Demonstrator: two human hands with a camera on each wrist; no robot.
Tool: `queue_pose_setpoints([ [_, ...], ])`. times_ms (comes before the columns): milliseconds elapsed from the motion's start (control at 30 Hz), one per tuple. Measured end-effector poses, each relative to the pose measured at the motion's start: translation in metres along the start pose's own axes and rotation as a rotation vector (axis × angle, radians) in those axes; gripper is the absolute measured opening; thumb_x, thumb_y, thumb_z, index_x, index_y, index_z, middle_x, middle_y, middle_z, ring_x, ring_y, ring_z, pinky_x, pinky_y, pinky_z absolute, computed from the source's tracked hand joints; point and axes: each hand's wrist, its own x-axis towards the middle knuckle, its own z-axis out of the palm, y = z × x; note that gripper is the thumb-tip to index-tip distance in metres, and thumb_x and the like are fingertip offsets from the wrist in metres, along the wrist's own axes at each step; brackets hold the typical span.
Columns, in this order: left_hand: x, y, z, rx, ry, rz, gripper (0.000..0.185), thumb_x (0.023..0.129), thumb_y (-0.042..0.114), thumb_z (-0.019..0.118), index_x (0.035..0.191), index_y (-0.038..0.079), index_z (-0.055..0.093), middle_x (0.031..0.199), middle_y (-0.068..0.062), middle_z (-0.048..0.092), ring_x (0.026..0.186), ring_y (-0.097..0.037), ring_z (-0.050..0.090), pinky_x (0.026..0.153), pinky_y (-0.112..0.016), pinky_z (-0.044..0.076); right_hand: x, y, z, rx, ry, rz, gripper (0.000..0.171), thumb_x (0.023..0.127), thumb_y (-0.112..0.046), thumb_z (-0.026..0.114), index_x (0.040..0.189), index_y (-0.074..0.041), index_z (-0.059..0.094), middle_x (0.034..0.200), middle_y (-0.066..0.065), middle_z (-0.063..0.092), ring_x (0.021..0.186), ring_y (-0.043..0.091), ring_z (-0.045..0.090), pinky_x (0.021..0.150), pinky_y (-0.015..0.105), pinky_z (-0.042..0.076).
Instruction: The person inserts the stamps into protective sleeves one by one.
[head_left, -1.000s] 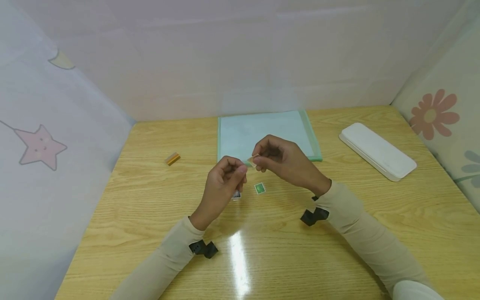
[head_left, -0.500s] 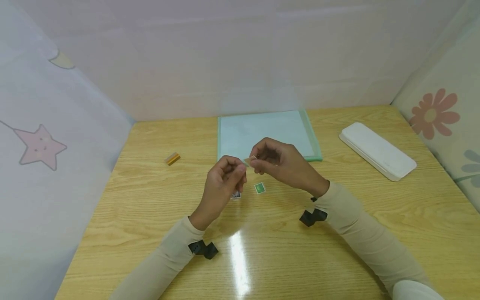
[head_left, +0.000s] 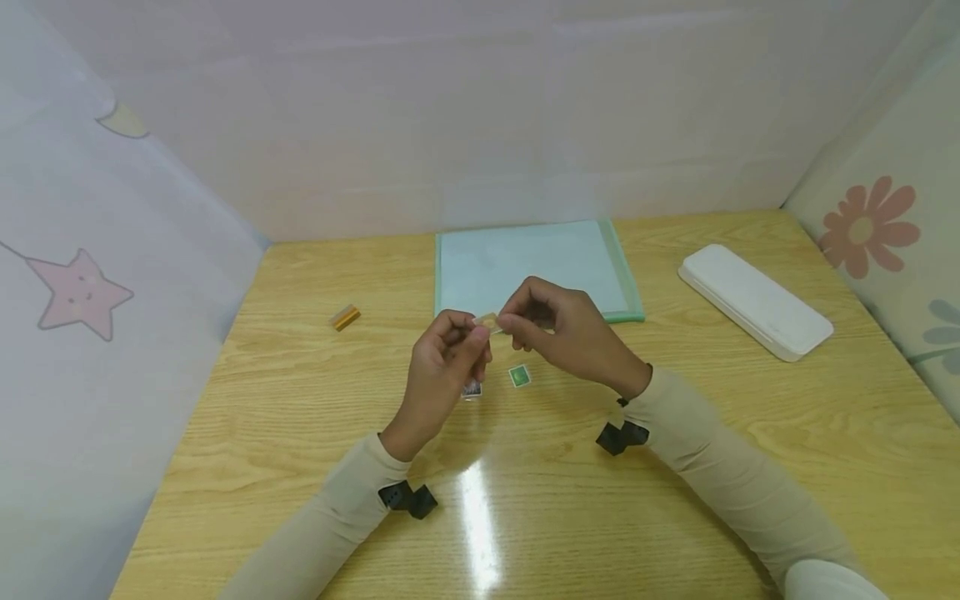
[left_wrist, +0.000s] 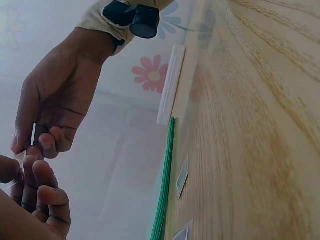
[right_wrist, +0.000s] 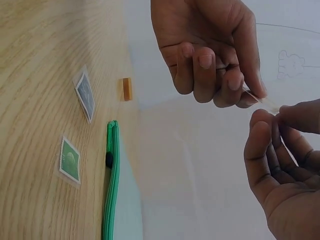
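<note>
My left hand (head_left: 442, 371) and right hand (head_left: 573, 337) meet fingertip to fingertip above the table. Between them is a small tan stamp (head_left: 487, 322) in what looks like a clear sleeve, pinched by thumb and forefinger on each side. A second small flat piece (left_wrist: 37, 134), dark with a white edge, shows among my right hand's curled fingers in the left wrist view. Below the hands a green stamp (head_left: 520, 376) with a white border lies on the wood. Left of it lies a dark grey stamp (right_wrist: 86, 96), partly covered by my left hand in the head view.
Behind the hands, a pale blue pouch (head_left: 525, 262) with a green edge lies flat. A long white case (head_left: 753, 302) rests at the back right of the wooden table (head_left: 300, 467). On the left is a small orange-brown striped block (head_left: 346, 317). Printed sheets enclose the table.
My right hand has shifted slightly left and down, bringing the tan stamp against my left thumb and forefinger. The left hand and the stamps on the table have stayed put.
</note>
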Motion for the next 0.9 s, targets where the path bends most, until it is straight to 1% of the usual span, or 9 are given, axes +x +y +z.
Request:
queue_pose_setpoints([
  [133,0.000,0.000,0.000,-0.002,0.010,-0.001,0.015,0.105,0.015,0.056,0.111,0.002,0.051,0.083,-0.015,0.057,0.059,-0.026,0.051,0.051,-0.026,0.046,-0.001,-0.003,-0.001,-0.028,0.041,-0.015,0.004,0.099,-0.002,0.063,0.102,0.000,0.062,0.082,0.016,0.063,0.070,0.022,0.062,0.066,0.032,0.054],
  [267,0.000,0.001,0.001,0.006,0.007,-0.007,0.017,0.105,0.017,0.057,0.112,0.002,0.052,0.083,-0.015,0.057,0.059,-0.027,0.051,0.051,-0.026,0.046,0.000,-0.005,0.001,-0.062,0.027,-0.055,0.005,0.097,0.000,0.065,0.102,0.000,0.064,0.082,0.016,0.064,0.070,0.019,0.062,0.067,0.036,0.055],
  [400,0.000,0.002,0.001,0.019,0.006,-0.009,0.019,0.105,0.018,0.057,0.113,0.002,0.052,0.083,-0.015,0.058,0.059,-0.030,0.050,0.050,-0.026,0.046,0.000,-0.007,0.002,-0.111,0.029,-0.103,0.005,0.096,0.002,0.066,0.101,0.000,0.065,0.081,0.014,0.064,0.069,0.021,0.061,0.064,0.041,0.054],
  [467,0.001,0.002,0.001,0.026,0.008,-0.009,0.019,0.105,0.018,0.057,0.113,0.002,0.052,0.083,-0.014,0.058,0.059,-0.032,0.050,0.051,-0.026,0.046,0.000,-0.007,0.002,-0.120,0.038,-0.115,0.005,0.095,0.003,0.066,0.100,0.001,0.065,0.080,0.014,0.064,0.069,0.023,0.061,0.062,0.041,0.052],
  [533,0.001,0.002,0.001,0.022,0.007,-0.015,0.018,0.105,0.018,0.057,0.113,0.002,0.052,0.083,-0.014,0.058,0.059,-0.033,0.050,0.051,-0.026,0.047,0.000,-0.006,0.002,-0.130,0.036,-0.115,0.006,0.095,0.003,0.067,0.100,0.000,0.065,0.083,0.012,0.065,0.072,0.023,0.061,0.064,0.040,0.053],
  [700,0.001,0.003,0.002,0.007,-0.004,-0.039,0.018,0.104,0.016,0.058,0.112,0.001,0.052,0.083,-0.015,0.058,0.060,-0.027,0.051,0.052,-0.025,0.046,0.001,0.006,0.003,-0.147,-0.007,-0.090,0.008,0.096,-0.002,0.067,0.103,-0.005,0.064,0.097,0.004,0.066,0.083,0.019,0.064,0.074,0.037,0.054],
  [800,0.000,0.003,0.002,0.012,-0.011,-0.053,0.018,0.104,0.016,0.058,0.111,0.001,0.052,0.083,-0.016,0.058,0.060,-0.025,0.051,0.052,-0.026,0.046,0.002,0.018,0.003,-0.144,-0.015,-0.087,0.009,0.097,-0.007,0.068,0.104,-0.009,0.063,0.099,0.000,0.065,0.084,0.016,0.063,0.075,0.034,0.055],
  [900,0.000,0.003,0.002,0.022,-0.044,-0.076,0.016,0.104,0.016,0.057,0.109,0.001,0.052,0.085,-0.017,0.059,0.062,-0.024,0.052,0.053,-0.026,0.045,0.002,0.026,0.001,-0.139,-0.004,-0.107,0.009,0.097,-0.011,0.069,0.105,-0.013,0.064,0.098,-0.004,0.065,0.084,0.013,0.063,0.074,0.033,0.055],
])
